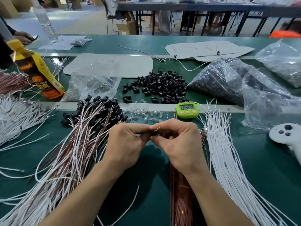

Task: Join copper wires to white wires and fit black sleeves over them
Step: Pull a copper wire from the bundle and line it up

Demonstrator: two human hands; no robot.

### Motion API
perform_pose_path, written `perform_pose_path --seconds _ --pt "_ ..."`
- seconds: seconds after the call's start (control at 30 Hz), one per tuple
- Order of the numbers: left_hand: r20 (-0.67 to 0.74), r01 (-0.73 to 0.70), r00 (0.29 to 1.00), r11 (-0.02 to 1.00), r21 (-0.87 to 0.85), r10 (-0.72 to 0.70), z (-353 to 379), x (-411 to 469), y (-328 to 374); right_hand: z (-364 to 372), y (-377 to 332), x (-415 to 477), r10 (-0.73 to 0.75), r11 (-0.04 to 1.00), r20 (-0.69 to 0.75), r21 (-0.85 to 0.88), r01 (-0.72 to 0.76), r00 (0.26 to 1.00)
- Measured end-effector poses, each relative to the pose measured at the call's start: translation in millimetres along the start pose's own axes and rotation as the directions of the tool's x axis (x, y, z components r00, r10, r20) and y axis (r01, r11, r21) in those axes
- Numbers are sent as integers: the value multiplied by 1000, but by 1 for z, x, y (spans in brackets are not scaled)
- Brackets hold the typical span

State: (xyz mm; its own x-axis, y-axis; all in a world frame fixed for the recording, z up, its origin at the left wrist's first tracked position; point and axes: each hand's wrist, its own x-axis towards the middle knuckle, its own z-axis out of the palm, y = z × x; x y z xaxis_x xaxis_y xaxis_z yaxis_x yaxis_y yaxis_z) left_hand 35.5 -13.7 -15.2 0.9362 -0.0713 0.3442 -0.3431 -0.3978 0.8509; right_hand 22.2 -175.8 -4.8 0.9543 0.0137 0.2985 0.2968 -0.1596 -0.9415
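My left hand (125, 144) and my right hand (177, 142) meet above the green table, fingertips together. Between them sits a small black sleeve (154, 132), pinched by both hands, with metal wire ends (157, 128) poking out of its top. A bundle of copper wires (180, 193) lies under my right wrist. Loose white wires (228, 152) fan out to the right. A pile of joined copper-and-white wires with black sleeves (91, 124) lies to the left. Loose black sleeves (161, 85) are heaped at the middle back.
A green timer (187, 110) stands behind my hands, with small clear bulbs (143, 113) beside it. A yellow bottle (37, 72) stands at the left. Plastic bags of parts (236, 82) fill the right. A white game controller (286, 134) lies at the right edge.
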Motion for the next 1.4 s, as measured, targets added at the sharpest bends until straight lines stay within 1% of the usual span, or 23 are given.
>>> perform_pose_path --seconds 0.1,0.2,0.3,0.6,0.73,1.0,1.2,1.3,1.4 --pt "-5 3 1000 1000 -9 -3 0 0 0 -1 0 1 -21 1000 18 -16 22 1000" --pt "-29 -22 999 1000 14 23 0 0 1 -1 2 2 -42 999 30 -7 42 999" --pt "-31 -17 999 1000 24 18 0 1 -1 -1 4 3 -48 999 32 1 48 998" --pt "-44 -12 999 998 65 15 -1 0 0 -1 6 3 -62 998 8 8 62 998" --pt "-39 -45 998 995 87 48 -1 -1 6 -1 6 2 -70 998 -5 5 70 998" --pt "-37 -23 999 992 128 28 -2 -1 8 -1 3 1 -97 995 -11 1 97 995" --pt "-32 -4 999 982 189 10 -2 -1 8 -1 1 0 -92 996 -14 -15 92 996" --pt "-34 -23 999 969 244 33 -3 -1 10 -1 1 0 -94 995 -26 -25 94 995" --pt "-62 -27 997 963 266 45 -2 -1 6 0 2 0 -50 999 -56 16 51 997"
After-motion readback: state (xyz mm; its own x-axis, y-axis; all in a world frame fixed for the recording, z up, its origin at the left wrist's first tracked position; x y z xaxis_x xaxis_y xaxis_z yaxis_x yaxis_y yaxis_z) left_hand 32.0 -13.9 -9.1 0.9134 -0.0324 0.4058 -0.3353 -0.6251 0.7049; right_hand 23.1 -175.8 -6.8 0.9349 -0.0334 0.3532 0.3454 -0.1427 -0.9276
